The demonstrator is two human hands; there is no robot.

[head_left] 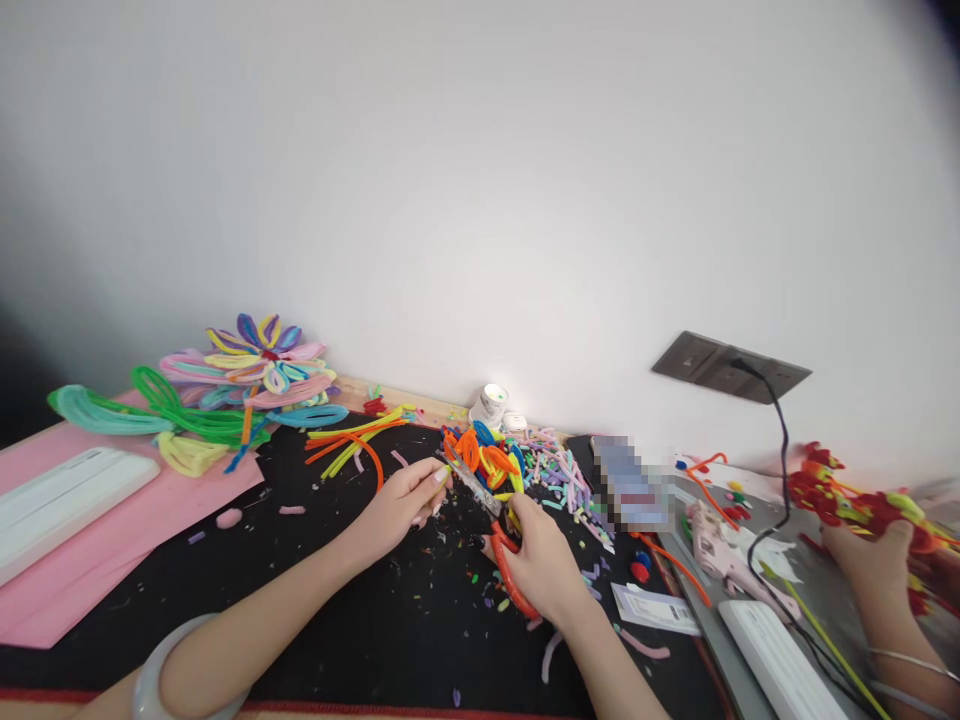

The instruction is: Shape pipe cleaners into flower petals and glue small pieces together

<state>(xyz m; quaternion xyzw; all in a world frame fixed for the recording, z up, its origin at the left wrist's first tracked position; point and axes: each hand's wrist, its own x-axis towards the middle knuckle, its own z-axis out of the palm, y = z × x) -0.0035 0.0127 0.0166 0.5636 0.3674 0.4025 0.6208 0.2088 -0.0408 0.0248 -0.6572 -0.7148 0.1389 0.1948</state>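
Note:
My left hand (411,503) is pinched closed on a small yellow pipe cleaner piece (448,469), in the middle of the black mat. My right hand (531,553) is closed round the orange handles of a pair of scissors (480,492). The scissor blades point up and left, close to my left fingertips. Right behind the blades lies a pile of looped orange, blue and yellow pipe cleaners (495,460). Small cut pieces (562,478) in pink, purple and green are heaped to the right of that pile.
Pipe cleaner flowers (274,370) stand at the back left, over pink paper (97,540) and a white device (67,490). A phone (630,485), a pink glue gun (731,560) and a black cable (786,470) are on the right. Another person's hand (874,560) holds red and yellow pieces.

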